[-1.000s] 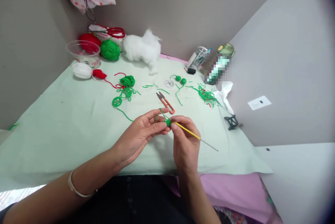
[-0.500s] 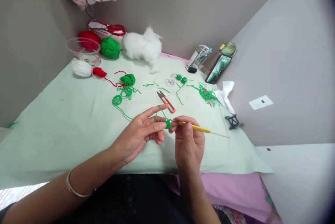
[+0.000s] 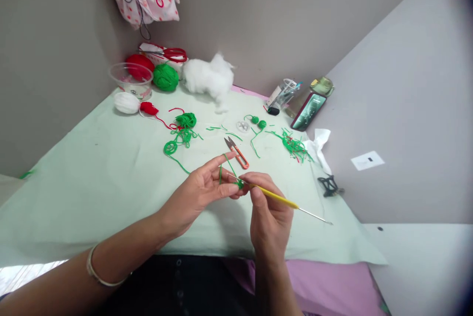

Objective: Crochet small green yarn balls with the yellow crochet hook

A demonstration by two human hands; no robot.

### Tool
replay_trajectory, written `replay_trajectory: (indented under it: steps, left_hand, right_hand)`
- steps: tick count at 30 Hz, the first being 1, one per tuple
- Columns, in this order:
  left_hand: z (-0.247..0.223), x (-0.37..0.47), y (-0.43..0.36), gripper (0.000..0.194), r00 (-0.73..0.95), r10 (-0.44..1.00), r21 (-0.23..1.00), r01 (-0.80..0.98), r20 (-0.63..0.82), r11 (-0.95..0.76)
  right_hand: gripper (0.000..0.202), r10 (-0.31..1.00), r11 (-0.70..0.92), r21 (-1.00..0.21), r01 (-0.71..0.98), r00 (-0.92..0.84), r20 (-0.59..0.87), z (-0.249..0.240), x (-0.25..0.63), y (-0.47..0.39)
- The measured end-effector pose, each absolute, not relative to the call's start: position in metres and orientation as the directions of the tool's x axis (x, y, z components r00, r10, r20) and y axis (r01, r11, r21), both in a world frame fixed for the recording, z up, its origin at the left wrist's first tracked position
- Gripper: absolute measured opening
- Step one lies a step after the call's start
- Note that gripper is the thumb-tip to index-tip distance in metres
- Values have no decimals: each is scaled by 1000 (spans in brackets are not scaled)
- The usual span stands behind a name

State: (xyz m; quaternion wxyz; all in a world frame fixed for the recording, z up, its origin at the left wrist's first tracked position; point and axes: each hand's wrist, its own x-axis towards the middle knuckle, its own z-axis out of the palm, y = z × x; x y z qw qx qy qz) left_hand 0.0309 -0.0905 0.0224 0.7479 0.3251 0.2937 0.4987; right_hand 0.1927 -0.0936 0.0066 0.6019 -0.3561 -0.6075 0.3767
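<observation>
Between thumb and fingers my left hand (image 3: 195, 190) pinches a small green crocheted piece (image 3: 240, 184), with green yarn looped over its raised index finger. My right hand (image 3: 271, 212) grips a crochet hook (image 3: 277, 197) by its yellow handle; the thin metal tip passes by the piece toward the yarn loop. The yarn runs left to a loose green tangle (image 3: 185, 131). Just beyond my fingers lie orange-handled thread snips (image 3: 238, 153). Two small green balls (image 3: 262, 124) with yarn tails rest farther back.
White stuffing (image 3: 210, 77), a green yarn ball (image 3: 165, 77), a clear tub (image 3: 131, 79) and red scissors (image 3: 175, 54) stand along the back left. Green scraps (image 3: 293, 146), a leaning phone (image 3: 309, 111), a clear cup (image 3: 283, 93) and a black clip (image 3: 330, 185) are on the right.
The camera view has shifted, so the table items sit slightly lower. The hook has tilted, with its rear end lower, and its tip now shows near the loop left of the green piece.
</observation>
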Motion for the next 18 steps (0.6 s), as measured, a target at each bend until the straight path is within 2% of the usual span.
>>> replay_trajectory:
  steps: [8, 18]
  left_hand:
    - [21, 25, -92, 75, 316, 924, 790, -500, -214, 354]
    - [22, 25, -94, 71, 299, 925, 772, -520, -236, 365]
  right_hand:
    - [18, 920, 392, -920, -26, 6, 391, 1, 191, -94]
    - [17, 933, 360, -930, -80, 48, 357, -4, 190, -94]
